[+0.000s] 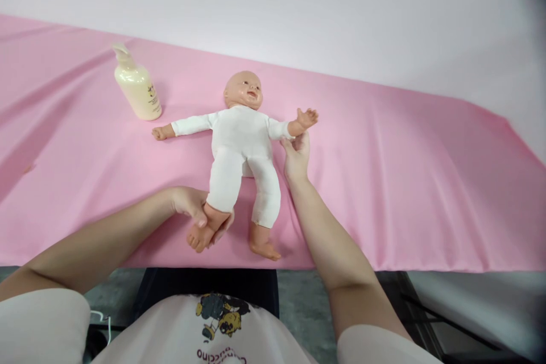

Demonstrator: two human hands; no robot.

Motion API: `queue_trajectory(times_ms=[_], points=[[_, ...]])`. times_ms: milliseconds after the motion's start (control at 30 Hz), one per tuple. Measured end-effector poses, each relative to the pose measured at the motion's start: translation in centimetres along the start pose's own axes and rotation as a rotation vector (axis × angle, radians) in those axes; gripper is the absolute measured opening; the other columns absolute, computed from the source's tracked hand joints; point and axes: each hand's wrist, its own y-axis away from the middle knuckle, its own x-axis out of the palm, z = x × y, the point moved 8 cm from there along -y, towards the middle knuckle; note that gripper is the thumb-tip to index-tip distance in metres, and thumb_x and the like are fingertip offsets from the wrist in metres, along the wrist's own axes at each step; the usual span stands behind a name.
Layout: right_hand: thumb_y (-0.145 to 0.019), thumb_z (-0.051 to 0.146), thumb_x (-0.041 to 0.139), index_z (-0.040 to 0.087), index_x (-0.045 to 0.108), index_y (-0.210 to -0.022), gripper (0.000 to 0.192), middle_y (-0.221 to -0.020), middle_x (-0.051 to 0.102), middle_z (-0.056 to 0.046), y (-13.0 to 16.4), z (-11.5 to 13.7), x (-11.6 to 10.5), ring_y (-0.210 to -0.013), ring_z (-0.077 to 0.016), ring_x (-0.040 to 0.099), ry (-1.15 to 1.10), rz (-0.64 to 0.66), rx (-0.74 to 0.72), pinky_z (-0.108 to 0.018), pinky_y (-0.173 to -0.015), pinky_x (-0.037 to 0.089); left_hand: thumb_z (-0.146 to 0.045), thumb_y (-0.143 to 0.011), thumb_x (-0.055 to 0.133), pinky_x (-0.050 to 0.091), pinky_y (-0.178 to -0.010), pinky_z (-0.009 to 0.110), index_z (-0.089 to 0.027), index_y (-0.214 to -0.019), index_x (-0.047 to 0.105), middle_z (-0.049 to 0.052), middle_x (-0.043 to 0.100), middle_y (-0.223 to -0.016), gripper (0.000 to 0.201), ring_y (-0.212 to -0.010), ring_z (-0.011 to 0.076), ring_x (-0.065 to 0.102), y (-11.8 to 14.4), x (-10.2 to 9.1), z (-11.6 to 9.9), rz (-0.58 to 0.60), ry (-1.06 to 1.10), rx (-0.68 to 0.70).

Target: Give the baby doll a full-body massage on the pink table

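Fingers of left hand pinch doll foot; right hand fingers together at 3 o'clock; pulling risks sliding it into bottle.

Bottle label print too small.

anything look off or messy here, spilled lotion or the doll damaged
Nothing stands out. The pump bottle stands upright with no spill showing, and the doll lies face-up, intact. The pink cloth is only creased. The left hand grips one foot; the right hand touches its arm.
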Motion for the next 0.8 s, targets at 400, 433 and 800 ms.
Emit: queue_trajectory(times_ms=[400,433,800], points=[[-0.095,0.03,0.054,0.024,0.057,-0.123,0.029,-0.136,0.066,-0.009,-0.9,-9.2,-3.7,-0.124,-0.0166,0.067,-0.418,-0.329,0.506,-0.048,-0.116,0.05,-0.05,-0.06,0.094,0.063,-0.083,0.04,-0.022,-0.097,0.075,0.008,0.079,-0.095,0.05,-0.095,0.0303,0.077,0.2,1.1,1.0,0.185,-0.076,-0.219],[-0.096,0.03,0.052,0.023,0.057,-0.122,0.028,-0.137,0.065,-0.009,-0.9,-9.5,-3.7,-0.125,-0.0161,0.067,-0.427,-0.331,0.526,-0.046,-0.117,0.049,-0.05,-0.06,0.093,0.064,-0.082,0.04,-0.022,-0.097,0.076,0.009,0.078,-0.095,0.05,-0.093,0.0302,0.077,0.2,1.0,1.0,0.183,-0.091,-0.215],[-0.092,0.042,0.059,0.029,0.049,-0.127,0.038,-0.14,0.062,-0.008,-0.6,-8.1,-3.1,-0.118,-0.0191,0.069,-0.441,-0.233,0.488,-0.051,-0.109,0.055,-0.067,-0.062,0.086,0.06,-0.079,0.037,-0.02,-0.094,0.075,0.011,0.077,-0.09,0.059,-0.082,0.0272,0.074,0.8,-0.3,0.3,0.069,-0.18,-0.137]])
